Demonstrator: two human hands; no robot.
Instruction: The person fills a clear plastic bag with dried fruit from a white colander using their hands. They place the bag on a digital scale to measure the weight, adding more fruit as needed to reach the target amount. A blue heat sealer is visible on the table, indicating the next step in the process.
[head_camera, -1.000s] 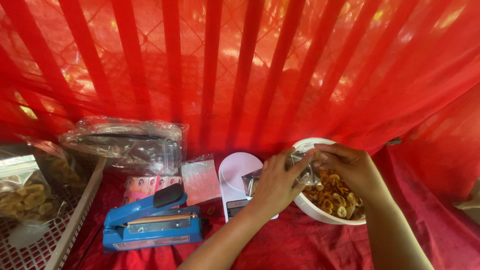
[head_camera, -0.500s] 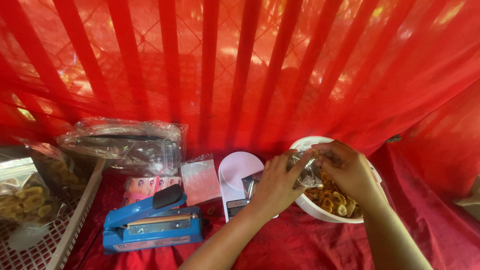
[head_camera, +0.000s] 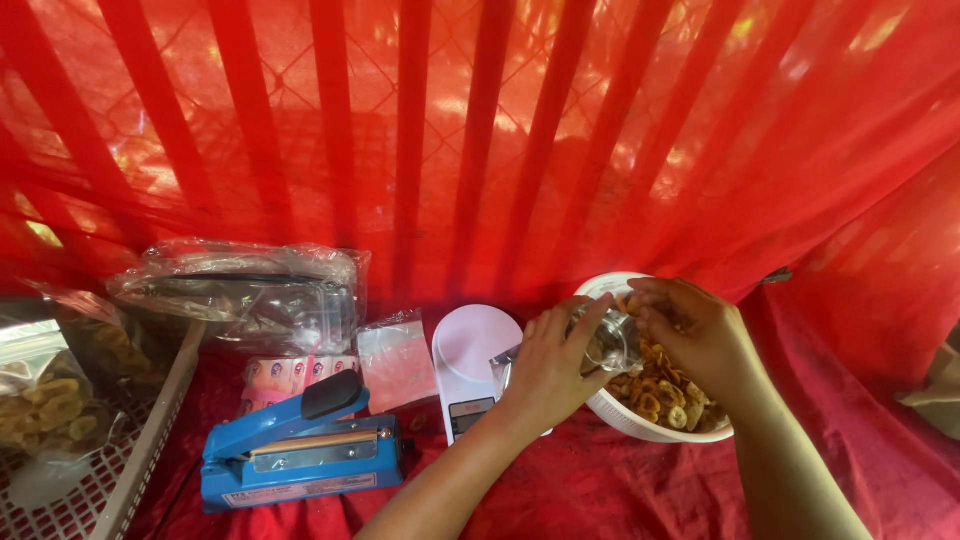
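- Clear plastic bag bundle (head_camera: 245, 290) w/ dark contents, mid-left of frame, against red cloth backdrop (head_camera: 480, 130).
- Small pinkish sachet pack (head_camera: 395, 360) below it, centre-left; flat pink labels (head_camera: 290, 372) beside it, print too small to tell.
- Blue heat sealer (head_camera: 300, 450) lower left; white basket (head_camera: 110, 470) w/ bagged chips at left edge.
- White round scale (head_camera: 475, 345) centre.
- Left hand (head_camera: 550, 365) clamped on small clear bag (head_camera: 608, 342), held over white bowl (head_camera: 640, 425) rim, right of centre.
- Right hand (head_camera: 700, 335) fingers pinched at bag mouth, just above banana chips (head_camera: 665, 395) in the bowl.
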